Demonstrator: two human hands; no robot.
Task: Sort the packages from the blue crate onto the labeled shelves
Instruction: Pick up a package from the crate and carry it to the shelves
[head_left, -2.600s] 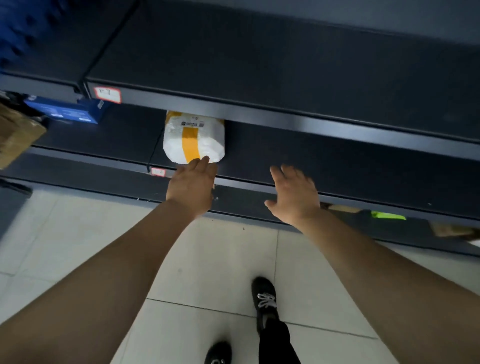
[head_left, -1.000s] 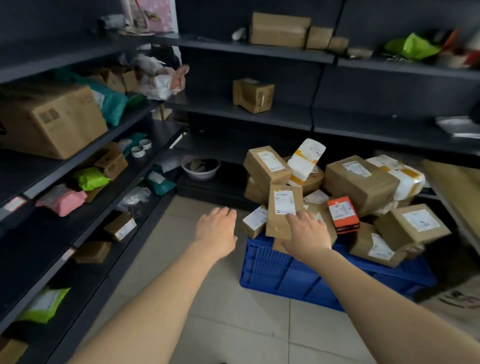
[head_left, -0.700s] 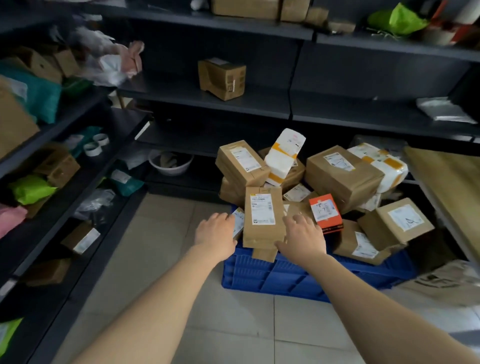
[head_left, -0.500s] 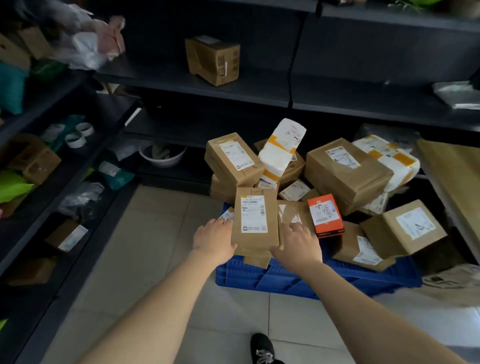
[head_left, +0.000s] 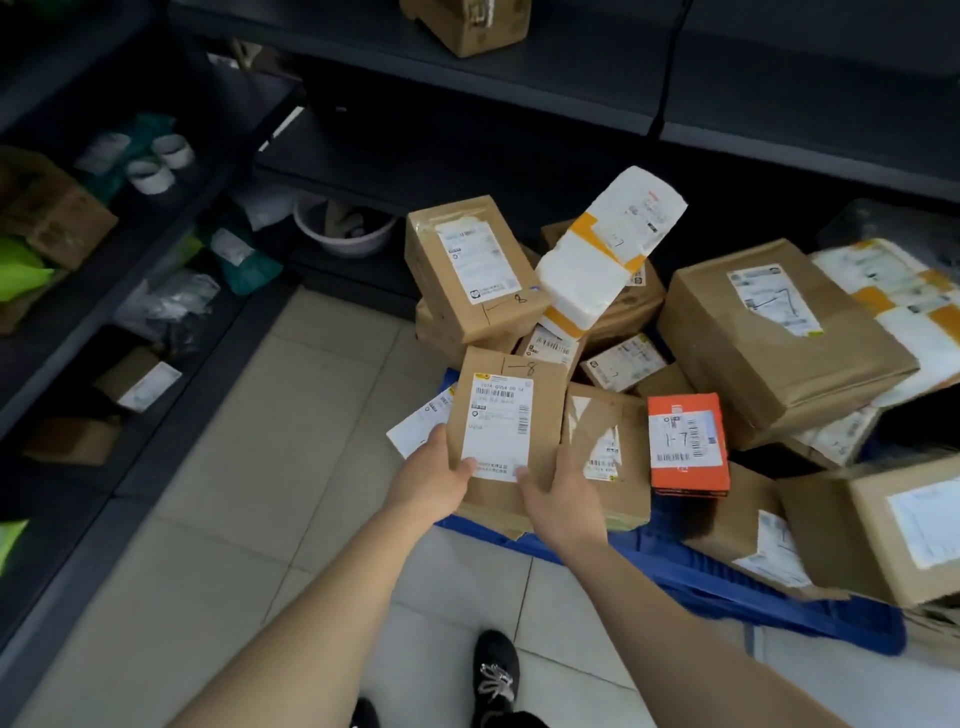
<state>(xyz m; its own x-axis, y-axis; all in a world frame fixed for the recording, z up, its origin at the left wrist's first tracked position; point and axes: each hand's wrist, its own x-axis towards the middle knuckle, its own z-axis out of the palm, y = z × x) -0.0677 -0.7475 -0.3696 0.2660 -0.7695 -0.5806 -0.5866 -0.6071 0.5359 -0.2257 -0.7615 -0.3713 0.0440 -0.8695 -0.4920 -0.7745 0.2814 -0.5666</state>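
The left hand (head_left: 434, 480) and right hand (head_left: 563, 499) grip the near end of the brown cardboard package (head_left: 511, 410) marked 1-8, thumbs on its label, its long axis running away from the person over the near-left corner of the blue crate (head_left: 701, 577).

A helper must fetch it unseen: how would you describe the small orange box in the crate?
Find the blue crate on the floor, heaped with parcels. At the heap's near edge, right of the held brown parcel, lies the orange box: the only orange one, its label marked 1-7 by hand.
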